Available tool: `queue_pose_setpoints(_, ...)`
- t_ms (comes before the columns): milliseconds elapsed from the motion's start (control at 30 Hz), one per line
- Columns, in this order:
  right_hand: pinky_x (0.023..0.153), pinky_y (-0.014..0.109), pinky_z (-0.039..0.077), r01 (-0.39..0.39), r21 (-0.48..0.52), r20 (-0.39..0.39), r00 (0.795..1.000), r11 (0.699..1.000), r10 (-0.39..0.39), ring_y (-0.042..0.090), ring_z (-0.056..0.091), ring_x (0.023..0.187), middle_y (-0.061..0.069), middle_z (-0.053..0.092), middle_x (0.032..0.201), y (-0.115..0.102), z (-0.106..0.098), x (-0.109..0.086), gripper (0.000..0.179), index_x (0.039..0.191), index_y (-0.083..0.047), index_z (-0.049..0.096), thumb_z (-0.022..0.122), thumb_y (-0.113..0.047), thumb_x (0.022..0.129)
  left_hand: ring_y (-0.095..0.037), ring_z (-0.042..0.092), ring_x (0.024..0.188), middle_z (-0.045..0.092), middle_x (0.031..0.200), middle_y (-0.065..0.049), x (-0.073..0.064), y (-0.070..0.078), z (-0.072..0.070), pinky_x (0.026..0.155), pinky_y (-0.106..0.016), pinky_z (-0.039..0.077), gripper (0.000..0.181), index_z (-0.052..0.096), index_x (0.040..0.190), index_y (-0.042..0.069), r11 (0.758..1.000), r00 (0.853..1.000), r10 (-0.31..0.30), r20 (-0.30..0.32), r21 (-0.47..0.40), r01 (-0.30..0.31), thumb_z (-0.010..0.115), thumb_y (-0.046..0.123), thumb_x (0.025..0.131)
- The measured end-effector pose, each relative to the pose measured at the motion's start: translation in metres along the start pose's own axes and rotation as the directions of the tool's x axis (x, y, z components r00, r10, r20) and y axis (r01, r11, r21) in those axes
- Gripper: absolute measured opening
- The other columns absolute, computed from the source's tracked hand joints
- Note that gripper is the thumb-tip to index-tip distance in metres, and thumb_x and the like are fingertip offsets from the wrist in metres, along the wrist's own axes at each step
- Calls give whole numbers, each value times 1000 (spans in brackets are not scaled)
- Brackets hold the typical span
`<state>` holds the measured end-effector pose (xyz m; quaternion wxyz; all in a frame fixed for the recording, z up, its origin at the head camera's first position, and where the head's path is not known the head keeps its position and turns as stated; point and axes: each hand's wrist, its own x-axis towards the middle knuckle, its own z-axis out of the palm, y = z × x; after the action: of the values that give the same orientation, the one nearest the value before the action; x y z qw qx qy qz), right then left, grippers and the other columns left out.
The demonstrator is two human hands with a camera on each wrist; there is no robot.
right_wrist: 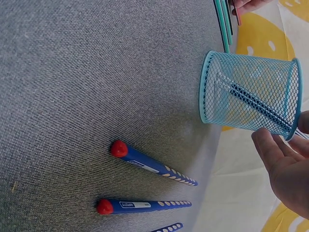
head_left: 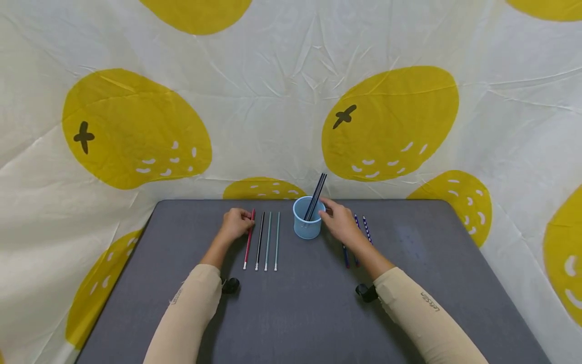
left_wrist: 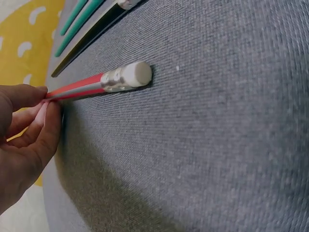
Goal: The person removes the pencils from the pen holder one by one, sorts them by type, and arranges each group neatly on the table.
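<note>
Thumb and fingertips of my left hand (head_left: 237, 224) pinch a red pencil (head_left: 248, 245) with a white eraser; in the left wrist view its eraser end lies at the grey cloth. Beside it, to the right, lie a black pencil (head_left: 259, 245) and two teal pencils (head_left: 268, 245). A light blue mesh pencil cup (head_left: 306, 230) stands upright at the back, with several dark pencils (head_left: 317, 194) leaning in it. My right hand (head_left: 338, 220) grips the cup at the right side of its rim, thumb and fingers against it in the right wrist view.
Blue pencils with red ends (right_wrist: 145, 205) and pale spots lie right of the cup, partly under my right forearm in the head view. The grey table (head_left: 291, 313) ends at a hanging cloth (head_left: 263, 126) with yellow fruit prints.
</note>
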<state>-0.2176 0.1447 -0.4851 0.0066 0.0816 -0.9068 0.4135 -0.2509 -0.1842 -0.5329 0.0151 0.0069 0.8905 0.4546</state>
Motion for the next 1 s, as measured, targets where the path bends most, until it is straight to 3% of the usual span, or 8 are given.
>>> queue_pose_setpoints(467,102,52,55,11,-16,-14,1000,1000,-11,38,65,124,23,65,137,1,1,-2,48,152,-7,51,59,-17,105,-7,61,52,76,82,-17,1,2,9,54,-25,58,19,74,101,-7,996,999,9,-35,91,-6,78,0,84)
queue_pose_setpoints(800,102,52,55,-1,0,-1,1000,1000,1,38,65,125,23,64,138,-2,-1,-1,49,152,-8,51,60,-17,105,-7,62,54,75,83,-16,1,2,10,56,-26,59,20,74,102,-6,996,999,-7,-41,93,11,79,3,84)
queue_pose_setpoints(1000,101,52,56,9,-4,0,1000,1000,-9,39,64,125,24,64,139,-2,-2,0,49,152,-8,50,59,-16,105,-10,65,57,76,86,-18,-2,3,10,57,-28,61,20,74,102,-5,998,999,-28,-41,49,30,79,4,86)
